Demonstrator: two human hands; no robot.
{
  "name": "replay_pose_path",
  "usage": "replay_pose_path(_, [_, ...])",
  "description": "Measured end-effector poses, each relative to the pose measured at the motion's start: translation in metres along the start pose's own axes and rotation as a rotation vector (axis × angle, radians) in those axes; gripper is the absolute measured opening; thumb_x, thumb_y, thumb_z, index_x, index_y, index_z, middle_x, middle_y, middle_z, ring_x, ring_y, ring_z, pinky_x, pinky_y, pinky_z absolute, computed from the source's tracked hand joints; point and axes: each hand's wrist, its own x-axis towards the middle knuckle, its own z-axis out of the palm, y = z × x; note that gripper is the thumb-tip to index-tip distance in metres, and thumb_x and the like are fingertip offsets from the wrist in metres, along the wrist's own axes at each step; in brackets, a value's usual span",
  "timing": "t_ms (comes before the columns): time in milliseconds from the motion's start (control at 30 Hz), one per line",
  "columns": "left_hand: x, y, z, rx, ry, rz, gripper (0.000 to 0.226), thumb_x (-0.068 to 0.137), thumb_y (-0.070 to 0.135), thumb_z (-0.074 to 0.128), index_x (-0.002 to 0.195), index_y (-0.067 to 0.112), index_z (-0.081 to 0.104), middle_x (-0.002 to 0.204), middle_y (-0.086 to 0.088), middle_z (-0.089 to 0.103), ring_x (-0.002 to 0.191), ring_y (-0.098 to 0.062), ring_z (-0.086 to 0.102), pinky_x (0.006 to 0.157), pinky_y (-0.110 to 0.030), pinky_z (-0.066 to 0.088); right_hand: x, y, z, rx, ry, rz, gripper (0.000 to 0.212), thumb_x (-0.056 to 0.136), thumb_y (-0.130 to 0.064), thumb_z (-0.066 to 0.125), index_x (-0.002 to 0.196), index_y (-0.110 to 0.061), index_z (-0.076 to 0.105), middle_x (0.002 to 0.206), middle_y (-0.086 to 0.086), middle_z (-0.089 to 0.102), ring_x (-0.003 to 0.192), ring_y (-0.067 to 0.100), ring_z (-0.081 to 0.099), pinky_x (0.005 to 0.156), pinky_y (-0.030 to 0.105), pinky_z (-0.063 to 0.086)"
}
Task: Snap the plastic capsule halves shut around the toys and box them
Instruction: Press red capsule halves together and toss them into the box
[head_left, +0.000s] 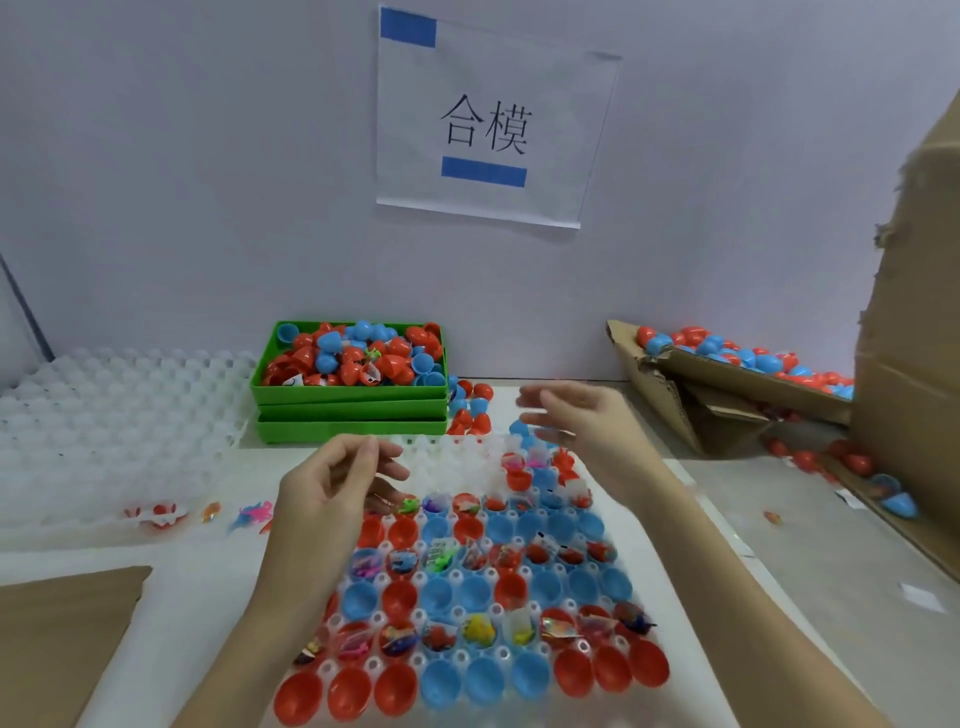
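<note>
Both hands, left (332, 486) and right (587, 421), hover empty and loosely open over the white tray (457, 457) of light, slick, rigid capsule halves (467, 592), best pinched at their rims.

Both forearms are reaching forward; the left hand (332, 488) is hovering loosely curled, the right hand (576, 421) is spreading relaxed fingers farther away.

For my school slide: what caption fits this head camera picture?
Two empty hands, left and right, hover over a white tray of red and blue capsule halves.
</note>
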Motion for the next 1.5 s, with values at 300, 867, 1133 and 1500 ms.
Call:
replay_pose_path(300, [0.001, -0.002, -0.001, 0.053, -0.012, 0.017, 0.029, 0.109, 0.021, 0.051, 0.094, 0.015, 0.075, 0.083, -0.001, 0.076, 0.072, -0.017, 0.072, 0.067, -0.022, 0.060, 0.006, 0.022, 0.012, -0.992, -0.150, -0.147, 0.013, 0.099, -0.017, 0.068, 0.104, -0.022, 0.079, 0.086, -0.022, 0.052, 0.078, 0.004, 0.056, 0.058, 0.005, 0.037])
replay_pose_path(867, [-0.003, -0.005, 0.006, 0.301, -0.123, 0.091, 0.023, 0.095, 0.029, 0.073, 0.117, 0.028, 0.069, 0.115, 0.017, 0.070, 0.102, 0.001, 0.069, 0.081, -0.009, 0.055, -0.071, -0.001, 0.046, -0.580, -0.111, -0.408, 0.021, 0.093, -0.016, 0.075, 0.088, -0.035, 0.071, 0.102, -0.017, 0.064, 0.099, 0.003, 0.063, 0.083, 0.011, 0.051])
replay_pose_path(1133, [-0.004, 0.000, 0.004, 0.195, -0.135, 0.127, 0.012, 0.097, 0.018, 0.071, 0.108, 0.020, 0.066, 0.094, 0.009, 0.074, 0.081, -0.013, 0.078, 0.070, -0.023, 0.063, -0.087, 0.005, 0.061, -0.417, -0.289, -0.381, 0.014, 0.100, -0.012, 0.065, 0.104, -0.025, 0.067, 0.099, -0.019, 0.074, 0.096, 0.001, 0.073, 0.083, 0.014, 0.056])
replay_pose_path(1500, [-0.007, 0.002, 0.007, 0.358, -0.186, 0.497, 0.012, 0.099, 0.009, 0.065, 0.107, 0.014, 0.071, 0.112, 0.008, 0.069, 0.108, -0.010, 0.069, 0.087, -0.021, 0.059, -0.101, 0.001, 0.088, 0.031, 0.004, -0.242, 0.022, 0.095, -0.031, 0.070, 0.114, -0.022, 0.074, 0.095, -0.007, 0.078, 0.087, 0.012, 0.075, 0.076, 0.022, 0.059])
